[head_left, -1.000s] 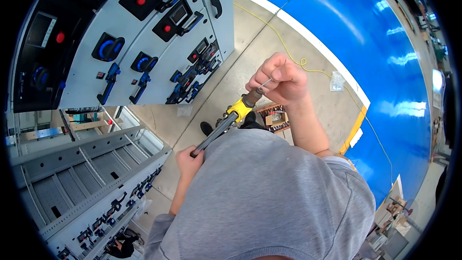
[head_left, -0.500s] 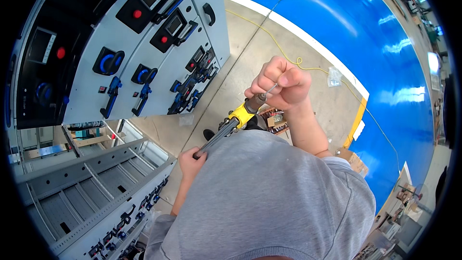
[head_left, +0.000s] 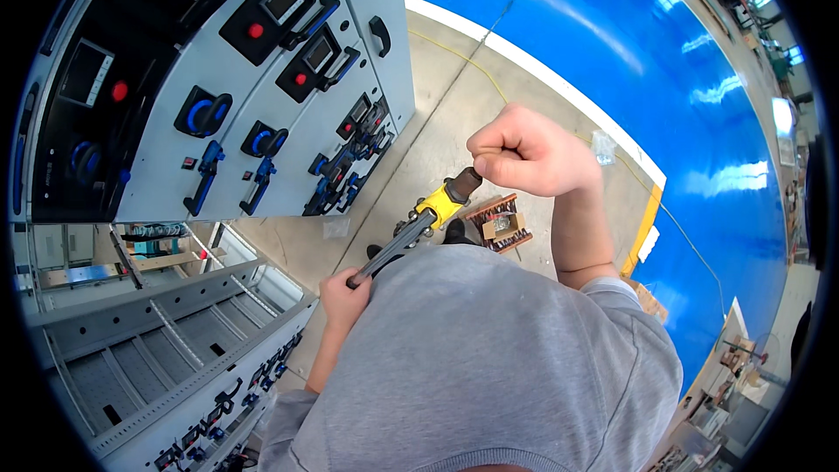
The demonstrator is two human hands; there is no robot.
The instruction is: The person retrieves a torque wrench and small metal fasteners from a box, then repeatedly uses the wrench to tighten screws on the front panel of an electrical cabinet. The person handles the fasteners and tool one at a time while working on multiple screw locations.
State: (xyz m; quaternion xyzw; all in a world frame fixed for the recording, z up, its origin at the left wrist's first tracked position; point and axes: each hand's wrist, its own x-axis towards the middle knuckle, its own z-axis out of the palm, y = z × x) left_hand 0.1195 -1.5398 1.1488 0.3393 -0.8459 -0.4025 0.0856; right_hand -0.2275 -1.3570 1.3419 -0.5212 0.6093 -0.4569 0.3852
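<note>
A long tool (head_left: 418, 225) with a yellow head and dark handles slants in front of my grey shirt. My left hand (head_left: 343, 298) is closed around the lower end of its dark handles. My right hand (head_left: 527, 154) is raised as a fist just above the brown tip of the yellow head, fingers pinched together at that tip; whatever small thing it pinches is hidden by the fingers.
A grey switchgear cabinet (head_left: 288, 87) with black and blue switches, red buttons and small displays stands at the left. An open grey cable tray section (head_left: 166, 332) lies lower left. A small box of parts (head_left: 502, 224) sits on the concrete floor. Blue floor (head_left: 664, 96) spreads to the right.
My right fist has stayed at the tool's tip while the view shifted slightly; the tool keeps the same slant and my left hand keeps its grip on the handles.
</note>
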